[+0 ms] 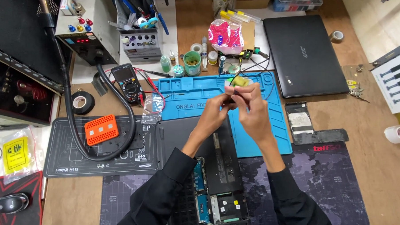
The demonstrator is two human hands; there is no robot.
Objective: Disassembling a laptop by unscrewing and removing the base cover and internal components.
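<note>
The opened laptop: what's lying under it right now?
The opened laptop overlaps the blue work mat at its far end and the dark desk mat nearer. The forearms hide part of it.

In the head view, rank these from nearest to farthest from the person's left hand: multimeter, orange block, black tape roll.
From the left hand:
1. Multimeter, to its left on the bench.
2. Orange block, further left on the dark mat.
3. Black tape roll, farthest left.
</note>
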